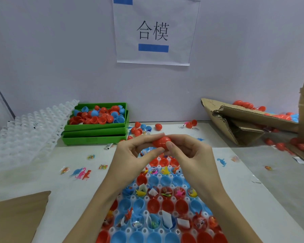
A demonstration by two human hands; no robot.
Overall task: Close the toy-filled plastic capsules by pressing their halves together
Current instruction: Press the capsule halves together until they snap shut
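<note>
Red capsule [161, 142], green trays [95, 128]

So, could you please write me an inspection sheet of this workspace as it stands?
Surface: white table, partly covered by the holder tray.
Job's things: red capsule held over white holder tray of red and blue halves, many with toys.
Clutter: loose toy dinosaurs, stray capsules, stacked green bins of halves, clear trays, torn cardboard box.
Hands: left hand and right hand both pinch the capsule.
Cables: nothing seen.
Surroundings: pale wall with a paper sign.
</note>
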